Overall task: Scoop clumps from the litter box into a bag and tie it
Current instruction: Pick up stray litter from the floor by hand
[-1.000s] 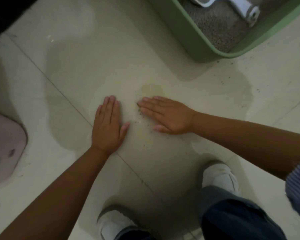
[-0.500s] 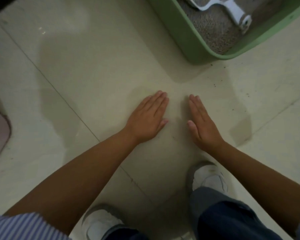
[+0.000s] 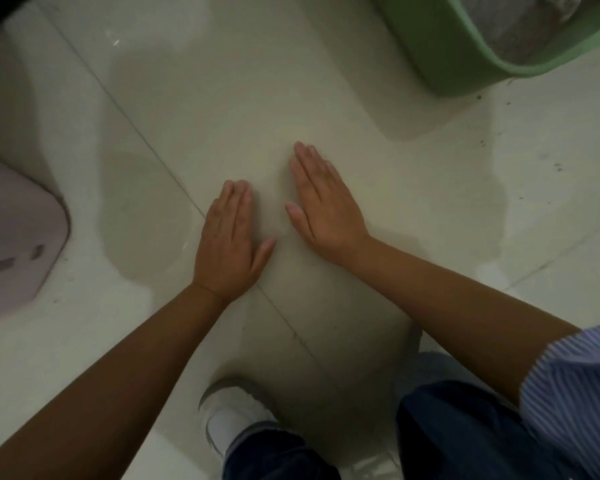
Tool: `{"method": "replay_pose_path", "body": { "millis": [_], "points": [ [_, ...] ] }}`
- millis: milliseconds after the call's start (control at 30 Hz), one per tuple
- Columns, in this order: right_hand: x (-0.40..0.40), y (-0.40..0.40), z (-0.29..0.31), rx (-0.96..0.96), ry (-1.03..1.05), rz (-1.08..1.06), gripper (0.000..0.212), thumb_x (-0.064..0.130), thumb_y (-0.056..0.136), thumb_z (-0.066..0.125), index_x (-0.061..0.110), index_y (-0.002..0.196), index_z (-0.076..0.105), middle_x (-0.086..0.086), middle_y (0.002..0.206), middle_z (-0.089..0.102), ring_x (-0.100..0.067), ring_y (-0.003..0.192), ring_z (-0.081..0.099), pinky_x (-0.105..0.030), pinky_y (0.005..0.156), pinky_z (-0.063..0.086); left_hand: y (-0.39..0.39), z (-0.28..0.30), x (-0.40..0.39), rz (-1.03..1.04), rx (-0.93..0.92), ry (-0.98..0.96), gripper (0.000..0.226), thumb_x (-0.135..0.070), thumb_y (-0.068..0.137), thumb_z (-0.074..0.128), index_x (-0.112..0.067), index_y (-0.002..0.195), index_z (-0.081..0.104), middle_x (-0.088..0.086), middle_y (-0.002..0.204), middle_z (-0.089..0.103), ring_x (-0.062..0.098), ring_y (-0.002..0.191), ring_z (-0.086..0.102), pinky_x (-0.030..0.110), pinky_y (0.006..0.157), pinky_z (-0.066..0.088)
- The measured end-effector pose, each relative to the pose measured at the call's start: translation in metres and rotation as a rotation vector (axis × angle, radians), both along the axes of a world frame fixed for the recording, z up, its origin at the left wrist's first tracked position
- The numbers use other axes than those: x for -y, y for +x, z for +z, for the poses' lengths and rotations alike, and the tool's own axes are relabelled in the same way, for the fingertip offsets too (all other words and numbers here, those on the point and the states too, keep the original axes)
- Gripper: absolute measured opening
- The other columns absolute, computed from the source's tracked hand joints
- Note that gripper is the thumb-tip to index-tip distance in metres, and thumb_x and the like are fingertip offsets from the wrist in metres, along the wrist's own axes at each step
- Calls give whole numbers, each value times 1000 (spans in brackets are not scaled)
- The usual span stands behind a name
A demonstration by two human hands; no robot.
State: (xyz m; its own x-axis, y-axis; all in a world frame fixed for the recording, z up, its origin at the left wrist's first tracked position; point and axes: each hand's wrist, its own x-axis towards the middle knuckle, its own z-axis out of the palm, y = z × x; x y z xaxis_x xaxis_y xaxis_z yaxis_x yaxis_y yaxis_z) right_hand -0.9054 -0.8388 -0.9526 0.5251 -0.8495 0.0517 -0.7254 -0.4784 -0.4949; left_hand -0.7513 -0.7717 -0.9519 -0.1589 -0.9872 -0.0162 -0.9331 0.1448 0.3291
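The green litter box [image 3: 465, 60] fills the top right corner, with grey litter [image 3: 534, 29] inside it; its scoop is out of sight. My left hand [image 3: 231, 242] lies flat, palm down, on the pale tiled floor at mid-frame. My right hand [image 3: 324, 202] lies flat beside it, slightly farther forward, fingers together and pointing away from me. Neither hand holds anything. A narrow strip of floor separates the two hands. No bag is in sight.
A pale pink object [image 3: 14, 244] sits on the floor at the left edge. Scattered litter grains [image 3: 499, 133] dot the tiles below the litter box. My white shoe [image 3: 232, 417] and dark trouser legs [image 3: 465, 434] are at the bottom.
Both hands have stayed flat on the floor and shifted with the view; the left hand has drawn back behind the right. The scoop in the litter box has dropped out of the frame.
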Motion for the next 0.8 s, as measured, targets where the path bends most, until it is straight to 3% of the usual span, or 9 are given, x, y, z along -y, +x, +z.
{"method": "replay_pose_path", "body": {
  "millis": [67,133,233,333,433,500,567,633,800],
  "points": [
    [1,4,5,113,85,51,70,37,98,12,-19,124,43,-39,130,45,-44,126,40,-14,115,3,1,-1,-9,12,40,41,71,-54,97,18,8,132,24,36,132,43,35,128,24,24,116,-1],
    [5,-4,12,212,175,10,67,36,98,18,-22,126,37,-42,133,38,-40,130,26,-8,113,1,-1,-1,-13,14,52,42,74,-57,95,17,7,131,26,35,132,45,35,127,25,27,115,0],
    [11,-35,18,200,203,-140,55,21,93,30,-21,129,35,-40,136,34,-39,133,27,-4,110,1,-11,-1,-10,2,82,16,70,-55,95,19,4,130,31,31,129,51,34,125,30,34,112,12],
    [11,-73,19,79,224,-202,59,23,90,27,-17,133,33,-35,141,32,-25,133,20,-1,108,-3,-24,3,8,13,53,-3,57,-46,90,40,0,124,40,23,116,57,30,103,41,39,90,37],
    [7,-98,17,-52,214,-170,58,25,91,29,-15,132,37,-34,139,37,-35,132,29,-8,111,0,-37,18,35,17,28,86,58,-35,75,53,3,119,52,22,101,60,31,89,49,33,63,54],
    [3,-104,16,-94,207,-156,57,25,91,30,-14,131,39,-33,137,41,-39,130,35,-14,111,5,-48,33,49,-8,-4,218,59,-26,80,60,5,129,49,24,114,56,37,99,54,35,68,55],
    [-2,-106,13,-112,156,-147,55,24,91,33,-15,128,43,-34,134,44,-36,129,37,-9,112,2,-61,40,55,-33,28,415,60,-25,93,53,-5,144,29,16,136,39,30,121,38,36,87,45],
    [-5,-106,10,-118,95,-124,53,26,93,36,-16,123,47,-35,129,48,-35,128,37,-7,112,0,-70,42,54,-55,47,446,52,-20,96,46,-8,144,30,12,135,38,27,123,35,38,89,42],
    [-10,-109,7,-105,39,-84,62,35,99,23,-18,119,49,-37,125,50,-30,123,30,-11,114,2,-78,44,55,-31,-25,280,16,4,80,60,2,95,64,15,96,60,30,87,59,31,61,53]
  ]
}}
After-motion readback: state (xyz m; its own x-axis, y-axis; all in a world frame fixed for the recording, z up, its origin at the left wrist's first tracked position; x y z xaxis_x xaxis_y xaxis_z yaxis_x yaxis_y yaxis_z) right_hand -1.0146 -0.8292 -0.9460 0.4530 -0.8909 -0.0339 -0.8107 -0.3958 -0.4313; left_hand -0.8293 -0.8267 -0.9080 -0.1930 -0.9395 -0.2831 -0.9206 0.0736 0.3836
